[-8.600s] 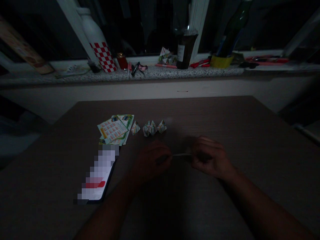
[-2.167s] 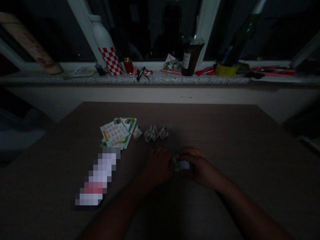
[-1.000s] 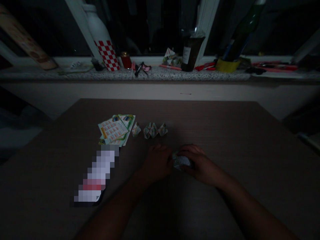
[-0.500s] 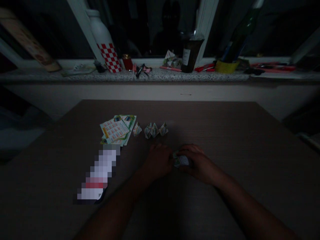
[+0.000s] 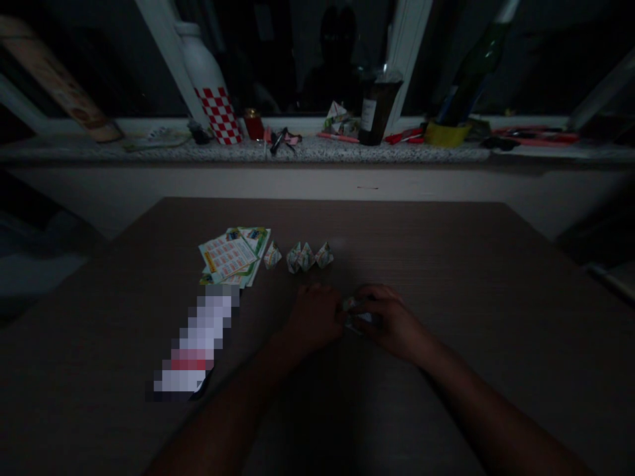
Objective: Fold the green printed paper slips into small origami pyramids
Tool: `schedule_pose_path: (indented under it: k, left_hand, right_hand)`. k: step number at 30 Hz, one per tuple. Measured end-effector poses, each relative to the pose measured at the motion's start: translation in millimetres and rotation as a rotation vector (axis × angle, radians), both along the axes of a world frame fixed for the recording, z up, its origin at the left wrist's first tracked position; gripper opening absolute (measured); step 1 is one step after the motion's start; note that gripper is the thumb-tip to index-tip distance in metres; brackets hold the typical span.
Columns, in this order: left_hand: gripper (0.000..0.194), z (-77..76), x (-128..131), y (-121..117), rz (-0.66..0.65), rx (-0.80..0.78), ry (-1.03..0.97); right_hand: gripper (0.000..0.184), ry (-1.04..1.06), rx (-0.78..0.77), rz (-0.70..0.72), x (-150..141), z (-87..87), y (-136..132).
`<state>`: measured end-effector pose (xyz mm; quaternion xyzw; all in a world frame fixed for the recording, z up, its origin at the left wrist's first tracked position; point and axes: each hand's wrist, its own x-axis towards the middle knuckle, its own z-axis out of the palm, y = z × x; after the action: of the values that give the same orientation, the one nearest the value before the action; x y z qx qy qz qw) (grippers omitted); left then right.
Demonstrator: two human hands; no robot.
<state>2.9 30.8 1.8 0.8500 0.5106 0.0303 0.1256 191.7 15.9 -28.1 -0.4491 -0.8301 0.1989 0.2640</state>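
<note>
A small piece of folded printed paper [image 5: 353, 324] lies on the table between my two hands. My left hand [image 5: 317, 314] is closed at its left edge, thumb side against the paper, with most of its fingers hidden from view. From the other side, the bent fingers and thumb of my right hand [image 5: 391, 320] pinch the paper and cover part of it. Beyond my hands stand several pointed folded-paper pieces [image 5: 325, 256] in a row. Left of them is a loose stack of printed paper sheets [image 5: 228, 258].
A phone-shaped object with a pixelated surface [image 5: 198, 344] lies left of my left forearm. On the stone windowsill [image 5: 317, 153] stand a red-checkered white bottle [image 5: 218, 109], a dark cup [image 5: 377, 112], a green bottle [image 5: 476, 73] and a yellow roll [image 5: 446, 134]. The scene is dim.
My right fingers have shifted left over the folded paper, covering more of its middle, and its visible face looks different. My left hand stays almost where it was.
</note>
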Motion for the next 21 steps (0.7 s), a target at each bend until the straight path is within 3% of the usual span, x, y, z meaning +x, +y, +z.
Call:
schedule_pose_path:
  k: [8,14,21]
  left_hand:
    - [0.018,0.3,0.2,-0.4,-0.003,0.009,0.002]
    - [0.016,-1.1,-0.6,0.8,-0.003,-0.001,-0.013]
    - [0.015,-1.3,0.0,-0.6,0.005,0.027,-0.016]
  right_hand:
    - [0.010,0.001,0.007,-0.101,-9.4,-3.3,3.0]
    - [0.026,-0.014,-0.036,0.005,-0.3,-2.3,4.7]
    - [0.030,-0.085,-0.030,-0.024,-3.6,7.4,-1.6]
